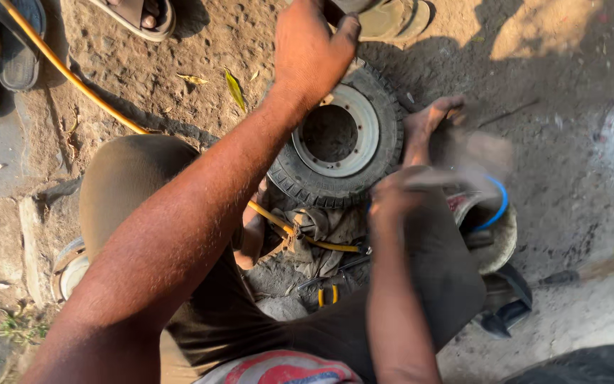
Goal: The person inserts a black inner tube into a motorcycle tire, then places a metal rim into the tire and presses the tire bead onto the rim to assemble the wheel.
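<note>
Fingers of left hand [310, 50] curl over tyre [378, 153]; blurred right hand [399, 199] unreadable.

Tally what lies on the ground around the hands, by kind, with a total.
Small tyre on a metal rim: 1
Yellow hose: 1
Yellow-handled pliers: 1
Round container with a blue ring: 1
Sandalled feet of other people: 3
Total: 7
The left hand rests on the tyre; the right hand is blurred.

Tyre [385, 153] on ground, pliers [327, 294] nearer, bucket [497, 245] to rt
</note>
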Tool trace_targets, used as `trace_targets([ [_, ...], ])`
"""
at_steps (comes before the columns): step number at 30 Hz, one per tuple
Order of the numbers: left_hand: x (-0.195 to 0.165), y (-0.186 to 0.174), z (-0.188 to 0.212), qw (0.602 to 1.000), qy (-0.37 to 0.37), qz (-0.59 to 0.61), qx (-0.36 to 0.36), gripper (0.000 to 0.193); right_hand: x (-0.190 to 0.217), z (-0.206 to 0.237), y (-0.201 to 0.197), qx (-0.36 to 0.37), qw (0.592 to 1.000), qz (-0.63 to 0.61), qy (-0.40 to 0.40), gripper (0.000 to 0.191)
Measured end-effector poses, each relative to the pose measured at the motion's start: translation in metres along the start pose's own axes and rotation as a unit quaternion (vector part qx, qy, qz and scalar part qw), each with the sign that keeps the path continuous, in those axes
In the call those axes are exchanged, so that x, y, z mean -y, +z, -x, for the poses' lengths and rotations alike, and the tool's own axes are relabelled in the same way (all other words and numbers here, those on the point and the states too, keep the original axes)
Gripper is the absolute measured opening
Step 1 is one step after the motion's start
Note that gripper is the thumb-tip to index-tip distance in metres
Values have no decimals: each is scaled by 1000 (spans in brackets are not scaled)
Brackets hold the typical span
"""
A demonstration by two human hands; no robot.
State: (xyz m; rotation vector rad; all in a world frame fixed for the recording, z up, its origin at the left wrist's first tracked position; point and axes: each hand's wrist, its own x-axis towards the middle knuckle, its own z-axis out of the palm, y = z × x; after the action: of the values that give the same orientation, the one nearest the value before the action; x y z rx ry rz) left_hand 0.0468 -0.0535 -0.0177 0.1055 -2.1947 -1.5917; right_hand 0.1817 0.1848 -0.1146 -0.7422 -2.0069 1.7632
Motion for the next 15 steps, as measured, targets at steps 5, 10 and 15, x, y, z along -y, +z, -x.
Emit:
trace_targets([
  [5,-3,-4,-1,998,60,20,-19,29,-75,18,-37,98,949,-43,297,37],
  [10,4,-11,-7,997,57,24,-55,25,16,-12,-57,76,974,-206,49,32],
  [15,13,-8,-21,989,50,17,-137,17,128,-1,-22,202,901,-304,-235,29],
])
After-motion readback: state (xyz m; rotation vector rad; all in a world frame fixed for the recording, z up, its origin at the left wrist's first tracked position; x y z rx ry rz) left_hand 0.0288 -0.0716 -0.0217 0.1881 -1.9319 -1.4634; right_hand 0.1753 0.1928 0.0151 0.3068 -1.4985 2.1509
